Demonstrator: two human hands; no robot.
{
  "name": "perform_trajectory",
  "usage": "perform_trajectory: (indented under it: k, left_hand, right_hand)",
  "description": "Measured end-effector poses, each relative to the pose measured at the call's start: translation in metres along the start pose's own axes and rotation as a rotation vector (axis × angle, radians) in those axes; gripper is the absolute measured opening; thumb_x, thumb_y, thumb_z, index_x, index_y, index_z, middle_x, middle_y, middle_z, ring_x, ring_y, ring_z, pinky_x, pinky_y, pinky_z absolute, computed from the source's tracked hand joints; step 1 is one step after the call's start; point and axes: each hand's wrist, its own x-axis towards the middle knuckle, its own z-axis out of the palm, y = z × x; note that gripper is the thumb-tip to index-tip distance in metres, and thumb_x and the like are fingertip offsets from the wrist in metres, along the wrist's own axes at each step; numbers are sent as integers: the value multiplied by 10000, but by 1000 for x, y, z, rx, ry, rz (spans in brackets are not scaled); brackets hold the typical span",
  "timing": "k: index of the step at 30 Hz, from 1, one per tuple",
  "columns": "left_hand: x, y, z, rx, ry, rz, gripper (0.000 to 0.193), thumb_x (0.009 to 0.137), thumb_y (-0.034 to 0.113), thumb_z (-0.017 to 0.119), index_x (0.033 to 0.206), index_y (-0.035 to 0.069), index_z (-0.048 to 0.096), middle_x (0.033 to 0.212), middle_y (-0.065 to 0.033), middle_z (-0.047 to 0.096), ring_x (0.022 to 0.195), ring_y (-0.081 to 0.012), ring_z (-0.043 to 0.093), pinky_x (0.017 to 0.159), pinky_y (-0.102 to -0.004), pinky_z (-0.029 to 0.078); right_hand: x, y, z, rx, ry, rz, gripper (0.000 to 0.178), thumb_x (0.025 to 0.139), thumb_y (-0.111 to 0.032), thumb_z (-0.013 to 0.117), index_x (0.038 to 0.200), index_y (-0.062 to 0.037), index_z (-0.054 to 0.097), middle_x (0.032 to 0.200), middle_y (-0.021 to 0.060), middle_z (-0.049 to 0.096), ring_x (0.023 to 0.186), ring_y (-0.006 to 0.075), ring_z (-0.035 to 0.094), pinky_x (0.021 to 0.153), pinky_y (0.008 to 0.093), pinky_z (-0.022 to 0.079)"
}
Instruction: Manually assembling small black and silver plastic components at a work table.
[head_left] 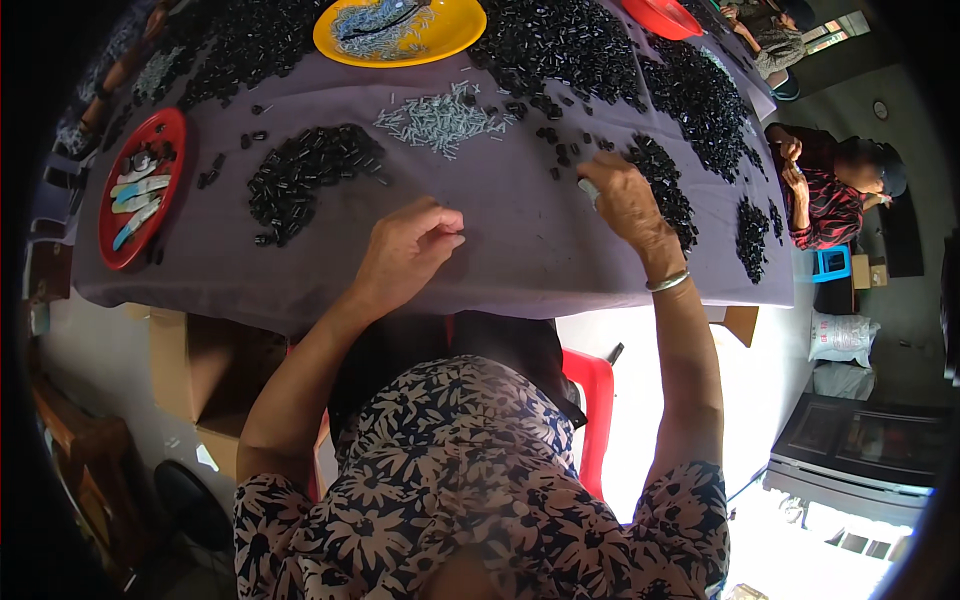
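Note:
My left hand (408, 252) hovers over the near part of the cloth-covered table (500, 260), its fingers curled in and the tips pinched together. Whatever lies between them, if anything, is too small to make out. My right hand (628, 205) is closed above the edge of a pile of small black plastic pieces (665, 185). Something whitish shows at its fingers, but its kind is unclear. Between and beyond my hands lies a heap of small pale grey pins (445, 120). A second mound of black pieces (310, 175) spreads to the left of my left hand.
A red tray (110, 225) with blue-and-white handled tools stands at the left. At the back are a yellow bowl (465, 40) of pale pins, a red bowl (665, 18) and large black piles (560, 60). A co-worker (825, 190) sits at the right. Under my legs is a red stool (595, 420).

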Motion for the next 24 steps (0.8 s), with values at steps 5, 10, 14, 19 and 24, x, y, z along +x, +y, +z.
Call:
perform_trajectory:
  k: [5, 10, 14, 19, 24]
  left_hand:
    - [-2, -3, 2, 2, 30, 54, 112, 827, -30, 693, 918, 9, 643, 780, 9, 546, 619, -51, 471, 558, -222, 393]
    - [-2, -3, 2, -19, 1, 33, 115, 825, -17, 681, 933, 4, 648, 805, -30, 570, 673, -106, 538, 600, -254, 443]
    - [-1, -3, 0, -73, -12, 28, 138, 841, -21, 686, 970, 10, 646, 824, -5, 575, 700, -55, 541, 617, -216, 453]
    - [-2, -3, -1, -499, 10, -66, 244, 860, -29, 675, 1097, 3, 625, 946, -37, 637, 887, -91, 620, 753, -232, 517]
    - [2, -1, -17, -655, -122, -286, 307, 856, -52, 678, 1152, 0, 617, 1024, -71, 666, 926, -114, 636, 784, -259, 540]
  right_hand:
    - [10, -20, -3, -274, -175, 64, 133, 761, 8, 593, 840, -36, 689, 838, 159, 651, 801, 356, 669, 736, 399, 559]
    - [14, -12, -5, -210, -260, 299, 93, 741, -35, 588, 724, 20, 662, 731, 230, 666, 704, 402, 672, 639, 426, 553]
    - [9, -31, -14, 186, -154, 332, 53, 743, -14, 695, 775, 1, 655, 729, 156, 681, 651, 289, 664, 652, 338, 529]
    - [19, -119, 3, 1087, 89, 209, 126, 795, 37, 717, 884, -32, 660, 825, -14, 625, 769, 67, 574, 698, 241, 476]
    - [25, -143, 22, 1218, 145, 218, 133, 814, 56, 708, 896, -33, 651, 857, -24, 596, 816, 61, 567, 740, 215, 464]
